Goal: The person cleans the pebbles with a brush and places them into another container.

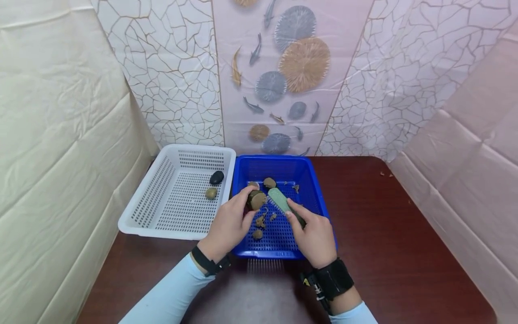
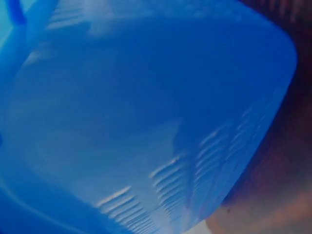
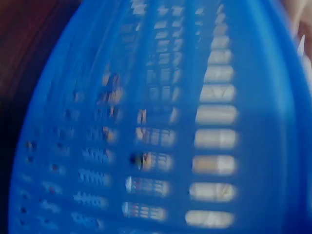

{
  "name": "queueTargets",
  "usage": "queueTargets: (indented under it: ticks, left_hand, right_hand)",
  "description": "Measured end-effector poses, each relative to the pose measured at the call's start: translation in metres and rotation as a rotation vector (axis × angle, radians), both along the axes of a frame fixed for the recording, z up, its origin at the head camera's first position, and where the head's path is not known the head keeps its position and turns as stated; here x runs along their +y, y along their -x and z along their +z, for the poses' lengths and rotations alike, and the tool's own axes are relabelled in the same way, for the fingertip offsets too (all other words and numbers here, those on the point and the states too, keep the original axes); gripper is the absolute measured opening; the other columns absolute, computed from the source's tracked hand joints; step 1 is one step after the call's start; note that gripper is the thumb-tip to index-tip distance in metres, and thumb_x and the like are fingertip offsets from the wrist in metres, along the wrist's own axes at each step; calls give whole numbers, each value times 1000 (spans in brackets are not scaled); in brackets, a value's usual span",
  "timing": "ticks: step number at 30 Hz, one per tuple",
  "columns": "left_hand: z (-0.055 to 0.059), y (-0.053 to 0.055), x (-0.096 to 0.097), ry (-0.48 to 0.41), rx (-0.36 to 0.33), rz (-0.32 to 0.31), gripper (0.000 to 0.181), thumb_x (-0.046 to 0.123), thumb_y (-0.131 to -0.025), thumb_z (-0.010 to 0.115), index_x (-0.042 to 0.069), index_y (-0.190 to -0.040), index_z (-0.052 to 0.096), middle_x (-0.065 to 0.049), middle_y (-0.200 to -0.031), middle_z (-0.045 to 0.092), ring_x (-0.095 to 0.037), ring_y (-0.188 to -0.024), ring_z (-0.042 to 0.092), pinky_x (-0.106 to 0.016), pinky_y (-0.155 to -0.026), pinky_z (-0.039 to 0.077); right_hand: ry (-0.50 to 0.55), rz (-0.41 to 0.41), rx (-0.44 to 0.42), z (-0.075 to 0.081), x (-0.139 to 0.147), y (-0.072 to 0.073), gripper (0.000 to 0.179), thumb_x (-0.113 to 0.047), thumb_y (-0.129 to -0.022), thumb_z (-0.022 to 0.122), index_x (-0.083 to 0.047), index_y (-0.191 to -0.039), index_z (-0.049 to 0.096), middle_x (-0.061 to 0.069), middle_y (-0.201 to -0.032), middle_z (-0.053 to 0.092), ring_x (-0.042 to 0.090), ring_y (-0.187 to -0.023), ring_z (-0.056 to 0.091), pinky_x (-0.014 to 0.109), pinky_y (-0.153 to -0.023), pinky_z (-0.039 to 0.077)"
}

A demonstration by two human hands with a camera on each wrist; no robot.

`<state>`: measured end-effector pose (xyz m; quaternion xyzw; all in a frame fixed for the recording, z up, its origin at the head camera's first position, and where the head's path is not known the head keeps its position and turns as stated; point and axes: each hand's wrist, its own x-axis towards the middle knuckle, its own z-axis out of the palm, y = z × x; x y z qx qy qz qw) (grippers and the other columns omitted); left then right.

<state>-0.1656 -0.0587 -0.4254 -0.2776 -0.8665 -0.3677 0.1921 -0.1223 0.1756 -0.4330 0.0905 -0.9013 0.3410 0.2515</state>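
Over the blue basket (image 1: pixel 274 158), my left hand (image 1: pixel 228 219) holds a dark stone (image 1: pixel 256 200) with tan mud caked on its side, between thumb and fingers. My right hand (image 1: pixel 316 235) grips a green brush (image 1: pixel 278 198) by its dark handle end, the bristles close beside the muddy stone. Inside the basket lie another mud-coated stone (image 1: pixel 269 182), a small tan one (image 1: pixel 257 234) and crumbs of mud (image 1: pixel 261 220). Both wrist views are filled by the basket's slotted blue wall (image 2: pixel 136 97), so neither the stone nor the brush shows there.
A white basket (image 1: pixel 171 235) stands against the blue one on the left, with a black stone (image 1: pixel 216 177) and an olive stone (image 1: pixel 211 193) in it. Dark red tabletop (image 1: pixel 372 229) extends to the right, with small crumbs near its back corner. Fabric walls surround the table.
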Motion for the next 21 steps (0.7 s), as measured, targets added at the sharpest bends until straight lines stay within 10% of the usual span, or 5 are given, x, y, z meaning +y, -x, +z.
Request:
queueTargets:
  ticks: [8,12,16,21]
  left_hand:
    - [1,0,2,-131,-165,-9,60,13,-100,85,3,-151,55,1,-93,72,-10,-77,67,-27,-63,59]
    - [1,1,2,-183,-213,-44,58,13,-101,83,3,-151,55,-1,-99,76,-10,-81,70,-27,-62,60]
    - [-2,2,0,-224,-292,-67,57,14,-104,80,3,-153,54,-1,-103,77,-10,-78,69,-26,-58,56]
    - [-2,2,1,-304,-366,-113,56,12,-104,80,3,-152,55,-1,-108,79,-11,-84,71,-26,-66,60]
  right_hand:
    - [64,110,181,3,-2,-4,44,-16,-105,78,-18,-148,72,12,-116,82,3,-51,42,23,-44,37]
    - [-33,27,53,1,2,-1,41,-23,-106,77,-19,-147,73,6,-85,77,3,-48,35,24,-43,32]
    - [-62,-79,2,6,9,1,42,-27,-107,77,-24,-148,72,-5,-55,36,6,-44,22,26,-42,25]
    - [62,52,108,13,3,-2,42,-23,-108,76,-23,-149,71,7,-100,81,4,-49,37,25,-44,35]
